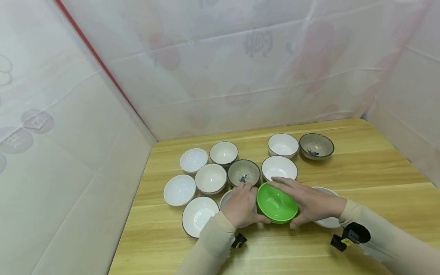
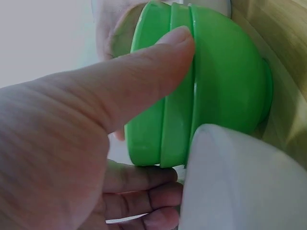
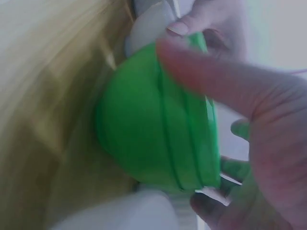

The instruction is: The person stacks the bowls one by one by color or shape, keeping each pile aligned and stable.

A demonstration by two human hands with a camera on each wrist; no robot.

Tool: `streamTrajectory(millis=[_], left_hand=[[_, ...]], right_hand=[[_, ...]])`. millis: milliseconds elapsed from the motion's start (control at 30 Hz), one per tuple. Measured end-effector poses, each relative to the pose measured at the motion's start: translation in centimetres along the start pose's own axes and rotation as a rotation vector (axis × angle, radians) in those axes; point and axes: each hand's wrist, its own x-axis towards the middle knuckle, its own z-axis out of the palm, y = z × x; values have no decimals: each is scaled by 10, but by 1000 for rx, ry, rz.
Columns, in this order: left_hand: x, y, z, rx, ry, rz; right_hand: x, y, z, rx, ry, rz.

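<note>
A stack of nested green bowls [image 1: 277, 202] is between the two hands at the front of the group, with several rims showing one inside another. My left hand [image 1: 243, 206] holds its left side; in the left wrist view the thumb [image 2: 163, 62] lies across the outer walls. From the right, my right hand [image 1: 309, 202] spans the stack, thumb in front and fingers behind. The stack's foot is close to the tabletop; contact is unclear. Partly hidden by the left hand is a white bowl [image 1: 225, 199]. Another white bowl [image 1: 330, 222] shows behind the right hand.
Behind the stack are a dark-rimmed white bowl [image 1: 279, 168] and a grey patterned bowl [image 1: 244, 172]. Several white bowls stand to the left, including a dark-rimmed one [image 1: 200, 215]. At the back right are a white bowl [image 1: 283, 144] and a grey bowl [image 1: 316, 146]. Sheeted walls [image 1: 240, 88] enclose the wooden table [image 1: 378, 160].
</note>
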Motion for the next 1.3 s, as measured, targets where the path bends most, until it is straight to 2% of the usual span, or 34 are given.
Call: streamTrajectory(millis=[67,167,233,300,400,500,600,733,1100,1300], left_hand=[[-1,0,-2,9,-14,-13],[-3,-2,-7,7,-33,-39],[-4,-3,-9,-7,-36,-58],[-5,-5,-11,-29,-38,-76],[-6,-8,-11,-42,-48,-85],[-6,-9,-8,-33,-53,-63],[-5,-9,-6,-24,-45,-37],[-5,-8,-6,-10,-40,-27],[-6,-7,-6,0,-49,-25],[-9,-8,-12,-53,-64,-48]], right_hand=[[-2,5,-8,39,14,53],[-1,21,-23,94,111,146],[1,35,-32,106,173,237],[3,50,-38,120,198,325],[6,69,-42,157,125,450],[9,81,-41,242,25,518],[13,88,-38,344,-25,536],[19,92,-34,414,-34,540],[25,93,-32,442,-25,572],[25,91,-33,443,-38,584]])
